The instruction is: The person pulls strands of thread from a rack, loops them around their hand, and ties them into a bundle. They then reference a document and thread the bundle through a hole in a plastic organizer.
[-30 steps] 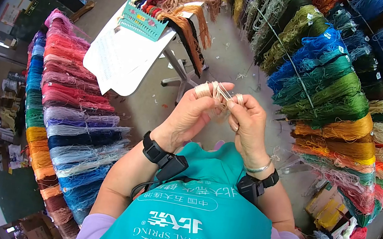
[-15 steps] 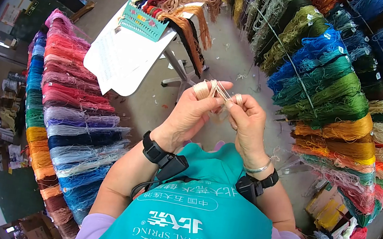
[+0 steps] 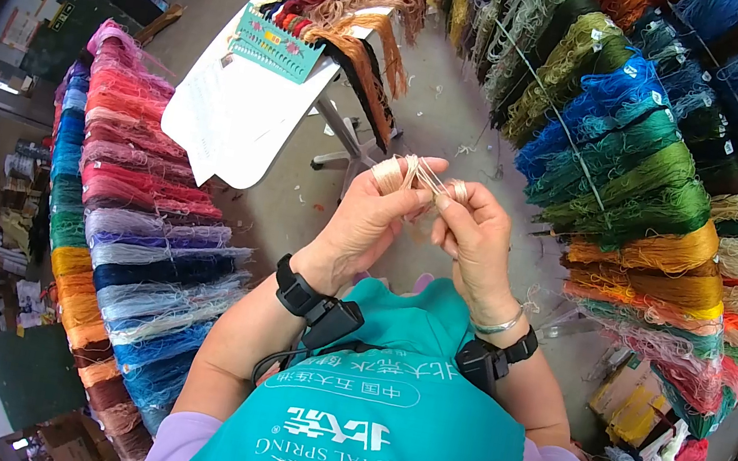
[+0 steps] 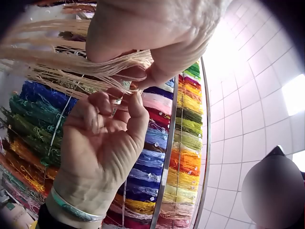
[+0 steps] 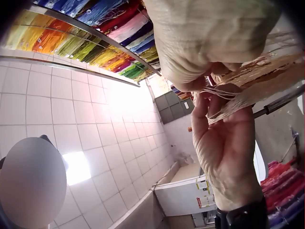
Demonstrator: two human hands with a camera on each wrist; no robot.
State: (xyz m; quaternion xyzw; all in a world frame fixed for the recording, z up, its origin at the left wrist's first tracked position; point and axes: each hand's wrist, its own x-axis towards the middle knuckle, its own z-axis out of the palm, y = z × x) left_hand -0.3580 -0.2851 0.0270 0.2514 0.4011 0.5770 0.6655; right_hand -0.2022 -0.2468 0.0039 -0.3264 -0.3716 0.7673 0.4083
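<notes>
A skein of cream thread point(image 4: 62, 64) hangs from the fingers of my left hand point(image 3: 361, 219), with strands wrapped over them. In the left wrist view the left hand's thumb and fingers hold the bunched strands from above. My right hand point(image 3: 482, 245) faces it, curled, and its thumb and forefinger pinch a few strands drawn across the short gap between the hands. A loop of the thread also lies round a right finger. The right wrist view shows these thin strands point(image 5: 221, 91) spanning the fingertips of both hands.
A white table point(image 3: 249, 128) ahead holds paper sheets, a teal spiral-bound card point(image 3: 273, 45) and draped skeins point(image 3: 368, 1). Racks of coloured skeins stand left point(image 3: 148, 179) and right point(image 3: 649, 190). A teal apron point(image 3: 375, 427) covers the lap below the hands.
The left thumb has shifted slightly over the strands, and the strands between the hands look straighter. Both hands otherwise stay in nearly the same place with the same thread.
</notes>
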